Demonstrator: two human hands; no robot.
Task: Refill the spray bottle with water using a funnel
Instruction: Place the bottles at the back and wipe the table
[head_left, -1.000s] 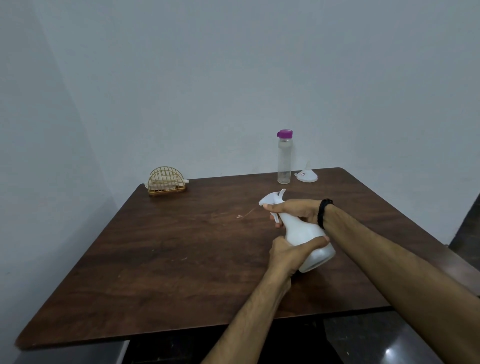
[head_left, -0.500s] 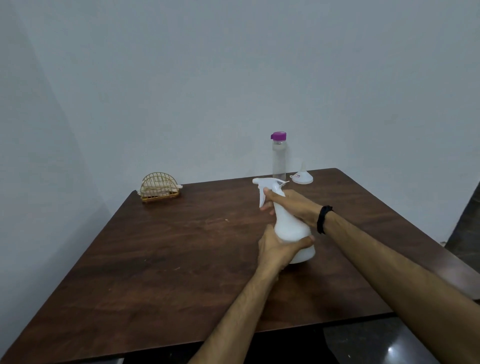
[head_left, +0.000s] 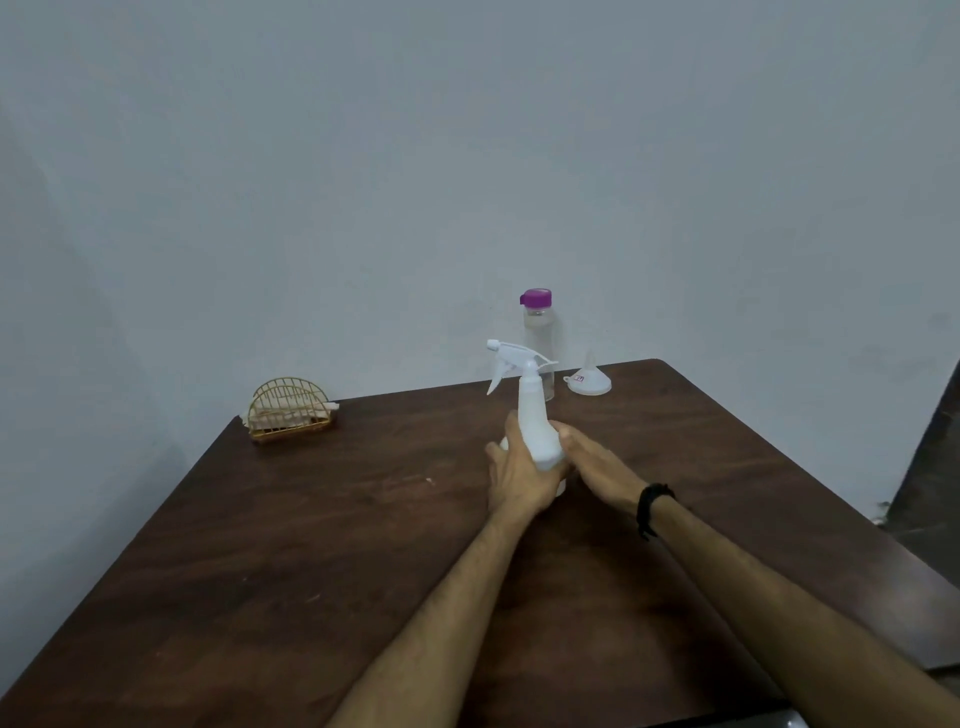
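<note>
A white spray bottle (head_left: 535, 421) with its trigger head on stands upright near the middle of the dark wooden table (head_left: 311, 545). My left hand (head_left: 519, 473) wraps around its lower body. My right hand (head_left: 597, 465), a black band at the wrist, lies flat against the bottle's right side with the fingers stretched out. Behind the sprayer, at the table's far edge, a clear water bottle (head_left: 540, 338) with a purple cap stands partly hidden by it. A white funnel (head_left: 589, 379) rests wide end down just to the right of that bottle.
A gold wire napkin holder (head_left: 291, 410) sits at the far left corner of the table. A plain wall rises behind the far edge. Dark floor shows past the table's right side.
The spray bottle has gone from tilted to upright on the table. My right hand has left the trigger head and dropped to the bottle's side. The left hand keeps its hold.
</note>
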